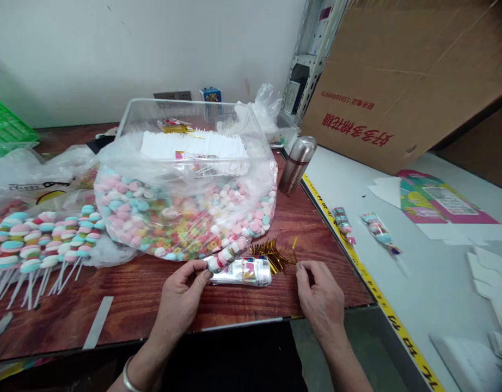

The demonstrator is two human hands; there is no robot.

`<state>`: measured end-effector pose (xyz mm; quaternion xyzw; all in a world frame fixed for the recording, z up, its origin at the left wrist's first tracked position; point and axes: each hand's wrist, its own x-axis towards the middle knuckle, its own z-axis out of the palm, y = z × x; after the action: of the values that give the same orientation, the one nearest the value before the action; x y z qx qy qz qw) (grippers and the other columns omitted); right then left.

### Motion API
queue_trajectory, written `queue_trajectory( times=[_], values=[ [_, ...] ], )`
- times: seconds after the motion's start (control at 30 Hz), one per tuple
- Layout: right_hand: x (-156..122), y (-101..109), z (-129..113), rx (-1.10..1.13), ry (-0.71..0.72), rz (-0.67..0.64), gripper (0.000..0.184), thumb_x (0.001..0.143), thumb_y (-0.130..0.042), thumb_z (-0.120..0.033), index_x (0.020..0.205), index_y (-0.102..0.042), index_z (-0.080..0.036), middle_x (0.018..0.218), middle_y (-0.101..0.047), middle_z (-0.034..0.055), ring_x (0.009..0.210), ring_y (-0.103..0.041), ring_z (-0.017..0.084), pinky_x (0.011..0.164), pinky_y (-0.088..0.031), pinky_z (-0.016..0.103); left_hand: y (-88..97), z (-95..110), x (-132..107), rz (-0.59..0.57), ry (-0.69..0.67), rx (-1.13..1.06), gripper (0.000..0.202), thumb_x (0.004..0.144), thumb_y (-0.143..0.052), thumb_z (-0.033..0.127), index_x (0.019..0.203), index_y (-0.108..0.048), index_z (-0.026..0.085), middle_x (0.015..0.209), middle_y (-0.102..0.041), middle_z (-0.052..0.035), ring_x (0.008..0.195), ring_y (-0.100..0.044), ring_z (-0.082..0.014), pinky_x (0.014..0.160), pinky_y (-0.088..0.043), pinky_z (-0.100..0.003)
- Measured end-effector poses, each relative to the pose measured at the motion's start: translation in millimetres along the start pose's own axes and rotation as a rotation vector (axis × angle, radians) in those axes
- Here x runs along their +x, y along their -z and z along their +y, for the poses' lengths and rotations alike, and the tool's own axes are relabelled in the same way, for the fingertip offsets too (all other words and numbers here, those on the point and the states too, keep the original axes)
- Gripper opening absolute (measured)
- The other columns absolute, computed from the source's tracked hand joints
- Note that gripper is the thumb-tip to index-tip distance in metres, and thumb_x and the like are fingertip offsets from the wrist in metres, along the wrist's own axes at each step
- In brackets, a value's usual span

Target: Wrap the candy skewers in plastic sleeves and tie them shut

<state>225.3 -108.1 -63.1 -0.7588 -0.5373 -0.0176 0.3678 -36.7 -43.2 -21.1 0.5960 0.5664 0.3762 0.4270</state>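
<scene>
My left hand [184,291] pinches one end of a marshmallow candy skewer [228,255], which points up and to the right and seems to be in a clear wrapper. Between the thumb and fingertips of my right hand [319,288] is a thin gold twist tie [294,249], standing upright. Just left of it lies a bunch of gold twist ties [271,255]. Beneath the skewer rests a stack of printed clear bags [251,272], bound with a rubber band. Behind these sits a big clear plastic bag of loose pastel candies [185,218].
At left lie several candy skewers [38,239] with white sticks. A clear plastic bin [128,117] holding white sticks [194,146] stands behind the candies. A steel flask [297,166] is near the yellow measuring tape [369,283]. Two wrapped skewers [377,228] lie on the white table at right.
</scene>
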Motion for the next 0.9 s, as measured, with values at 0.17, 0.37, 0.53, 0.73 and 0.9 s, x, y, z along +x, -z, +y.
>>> queue_trajectory(
  times=[0.17,0.37,0.53,0.73,0.9],
  values=[
    [3,0,-10,0.022,0.113,0.058,0.014,0.091,-0.048,-0.025,0.090,-0.062,-0.020,0.088,-0.066,0.0036,0.083,-0.063,0.016,0.074,-0.045,0.025,-8.5,7,2,-0.017,-0.282,0.121,0.012,0.087,-0.055,0.023,0.086,-0.065,0.018,0.080,-0.065,-0.0009,0.076,-0.059,-0.0145,0.071,-0.045,-0.024],
    [7,6,-27,0.143,0.113,0.103,0.012,0.089,-0.054,-0.024,0.087,-0.064,-0.019,0.085,-0.067,0.0042,0.077,-0.063,0.016,0.072,-0.047,0.025,-16.3,11,3,-0.022,-0.495,0.313,0.014,0.091,-0.049,0.014,0.089,-0.062,0.019,0.086,-0.061,-0.0038,0.082,-0.057,-0.0147,0.075,-0.045,-0.025],
    [-3,14,-70,0.567,-0.121,-0.328,0.019,0.087,-0.054,-0.034,0.076,-0.059,-0.020,0.062,-0.057,-0.0026,0.051,-0.053,0.011,0.049,-0.042,0.020,-28.8,12,4,-0.036,-0.602,0.493,0.019,0.090,-0.046,0.010,0.090,-0.063,0.018,0.080,-0.058,-0.0047,0.077,-0.056,-0.0164,0.069,-0.046,-0.027],
    [-12,-4,-94,0.731,-0.265,-0.511,0.026,0.083,-0.053,-0.041,0.069,-0.058,-0.019,0.061,-0.054,-0.0014,0.054,-0.050,0.012,0.051,-0.042,0.022,-36.5,6,0,0.034,-0.683,0.475,0.017,0.091,-0.048,0.013,0.103,-0.060,0.016,0.084,-0.065,-0.0066,0.078,-0.060,-0.0169,0.071,-0.048,-0.028],
    [-11,-11,-93,0.741,-0.302,-0.509,0.026,0.081,-0.054,-0.042,0.068,-0.057,-0.019,0.061,-0.055,-0.0010,0.054,-0.050,0.012,0.051,-0.042,0.023,-32.6,8,-2,-0.023,-0.658,0.377,0.027,0.091,-0.047,0.012,0.112,-0.063,0.018,0.089,-0.067,-0.0084,0.083,-0.060,-0.0170,0.074,-0.048,-0.029]
  ],
)
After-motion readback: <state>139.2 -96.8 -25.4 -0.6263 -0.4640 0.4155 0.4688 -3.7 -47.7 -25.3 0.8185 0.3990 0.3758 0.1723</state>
